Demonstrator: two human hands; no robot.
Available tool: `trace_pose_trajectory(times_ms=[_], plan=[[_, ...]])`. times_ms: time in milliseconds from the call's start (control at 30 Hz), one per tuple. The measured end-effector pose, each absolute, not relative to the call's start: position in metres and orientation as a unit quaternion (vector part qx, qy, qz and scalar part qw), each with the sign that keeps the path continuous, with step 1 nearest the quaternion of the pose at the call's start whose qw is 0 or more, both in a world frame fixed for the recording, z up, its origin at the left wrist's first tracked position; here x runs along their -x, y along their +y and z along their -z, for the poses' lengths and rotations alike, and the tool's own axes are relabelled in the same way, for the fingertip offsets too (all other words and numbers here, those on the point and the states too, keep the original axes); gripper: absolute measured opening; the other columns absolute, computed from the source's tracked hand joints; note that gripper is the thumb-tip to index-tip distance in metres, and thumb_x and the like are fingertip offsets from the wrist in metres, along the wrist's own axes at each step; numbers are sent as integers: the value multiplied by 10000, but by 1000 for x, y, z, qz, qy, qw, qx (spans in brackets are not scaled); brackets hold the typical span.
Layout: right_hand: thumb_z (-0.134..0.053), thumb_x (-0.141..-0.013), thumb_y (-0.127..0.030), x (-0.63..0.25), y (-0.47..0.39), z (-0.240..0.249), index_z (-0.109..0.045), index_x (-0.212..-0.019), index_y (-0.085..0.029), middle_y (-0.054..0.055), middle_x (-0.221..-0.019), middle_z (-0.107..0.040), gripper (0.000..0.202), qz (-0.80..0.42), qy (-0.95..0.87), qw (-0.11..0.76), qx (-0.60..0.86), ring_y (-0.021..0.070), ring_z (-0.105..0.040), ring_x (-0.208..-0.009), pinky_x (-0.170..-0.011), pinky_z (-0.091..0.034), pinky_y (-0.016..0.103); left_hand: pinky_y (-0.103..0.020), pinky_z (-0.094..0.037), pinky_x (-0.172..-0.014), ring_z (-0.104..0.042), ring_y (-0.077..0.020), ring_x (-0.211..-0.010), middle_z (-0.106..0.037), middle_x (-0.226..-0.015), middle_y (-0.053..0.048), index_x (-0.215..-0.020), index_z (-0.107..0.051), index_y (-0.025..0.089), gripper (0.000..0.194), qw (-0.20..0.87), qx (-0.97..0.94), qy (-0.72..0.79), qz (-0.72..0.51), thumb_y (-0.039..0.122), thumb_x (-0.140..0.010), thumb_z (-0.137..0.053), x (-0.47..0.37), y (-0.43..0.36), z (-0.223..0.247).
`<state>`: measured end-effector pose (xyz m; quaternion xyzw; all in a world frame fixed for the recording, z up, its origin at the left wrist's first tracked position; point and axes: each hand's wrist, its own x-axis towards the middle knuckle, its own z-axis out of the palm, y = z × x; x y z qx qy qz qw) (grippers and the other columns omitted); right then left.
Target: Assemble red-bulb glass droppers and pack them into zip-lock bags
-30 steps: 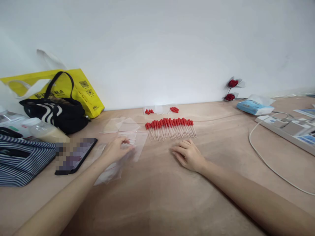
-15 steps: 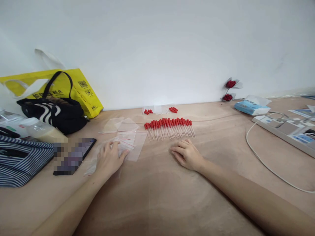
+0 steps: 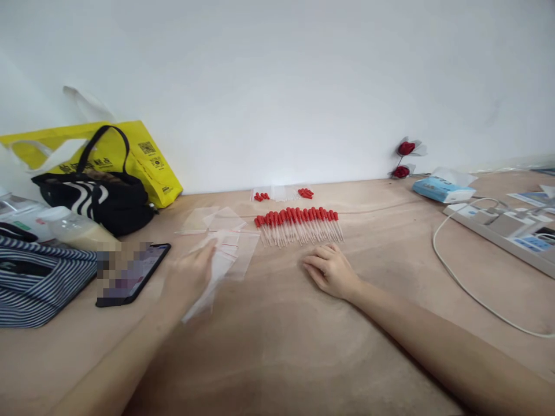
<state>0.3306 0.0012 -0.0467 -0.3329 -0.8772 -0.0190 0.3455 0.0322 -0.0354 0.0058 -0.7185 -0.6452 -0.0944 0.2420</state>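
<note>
At the far left of the table (image 3: 277, 358), a striped pouch (image 3: 52, 289) lay in front of a bottle (image 3: 84, 231) with a pale filling. Behind them a black bag (image 3: 119, 202) with white stripes sat before a yellow bag (image 3: 158, 173), which leaned near the white wall (image 3: 277, 86). A phone (image 3: 150, 268), partly masked by coarse squares, lay just to the right of the pouch.

Next came the left hand (image 3: 188, 280), blurred, at the left side of the clear zip bags (image 3: 236, 254). These lay flat in an overlapping fan, their red seal lines showing. The hand overlapped the nearest bag in view, but whether its fingers were clamped on it I could not tell.

Toward the wall, two small clusters of red pieces (image 3: 306, 193) lay at either end of a clear strip of plastic (image 3: 278, 193). In front of it, mid-table, the red-tipped sticks (image 3: 299, 222) lay side by side in a row, red ends toward the wall. Just in front of their right half rested the right hand (image 3: 332, 271), well apart from the left, its fingers loosely curled; what lay under them was hidden.

Farther right stood two dark red roses (image 3: 406, 149) by the wall, then a blue tissue pack (image 3: 442, 188), a looping white cable (image 3: 455, 280) and a white power strip (image 3: 481, 224) with plugs in it
</note>
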Motion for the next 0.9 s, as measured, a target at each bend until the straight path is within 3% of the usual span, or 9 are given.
trace_pose_trajectory(times_ms=[133,267,400,533,667,767,900], plan=[[-453,-841,-219,-339,3,45,-620,-931,-175,52,-794,-618,194,39,-831,429,351,150,-538,-734,-683,-347,302,-257,-497,-626,-648,-169,-749,-689,-843,-81,-1041,-573,127,327,205,889,-353,209,112,-848,-309,-85,-42,1],[-454,-847,-253,-353,3,43,-615,-951,-178,59,-826,-613,206,15,-828,444,343,152,-538,-745,-690,-375,306,-287,-497,-616,-641,-189,-723,-684,-804,-84,-963,-618,139,299,68,943,-254,205,123,-846,-344,-144,-43,12],[-458,-846,-297,-359,-1,39,-630,-925,-190,63,-840,-616,218,-37,-877,353,324,165,-526,-763,-697,-385,319,-319,-463,-782,-610,-208,-872,-665,-913,-71,-1009,-620,208,279,-141,906,-314,246,136,-800,-449,-166,-45,16],[-478,-835,-334,-358,-4,35,-616,-991,-205,66,-927,-620,245,-72,-915,257,303,178,-533,-840,-753,-384,342,-375,-396,-895,-550,-215,-958,-630,-971,-55,-909,-642,229,197,-224,811,-435,322,192,-749,-532,-148,-45,11],[-480,-833,-346,-356,-4,35,-589,-1063,-207,80,-1044,-595,290,-82,-923,228,300,196,-529,-917,-778,-395,355,-378,-404,-897,-541,-197,-974,-597,-1013,-63,-919,-593,182,206,-324,660,-561,381,223,-723,-545,-124,-40,6],[-477,-836,-351,-356,-3,37,-593,-1060,-209,80,-1062,-589,290,-88,-922,222,304,197,-526,-939,-788,-404,356,-342,-428,-872,-571,-168,-917,-611,-961,-62,-952,-557,148,247,-446,558,-586,382,212,-714,-557,-119,-36,5],[-484,-834,-346,-357,-2,38,-591,-1063,-210,68,-1065,-589,287,-96,-922,214,307,192,-521,-948,-806,-404,360,-306,-464,-802,-587,-148,-855,-574,-1002,-76,-954,-542,138,323,-503,489,-583,410,180,-653,-649,-123,-36,7]])
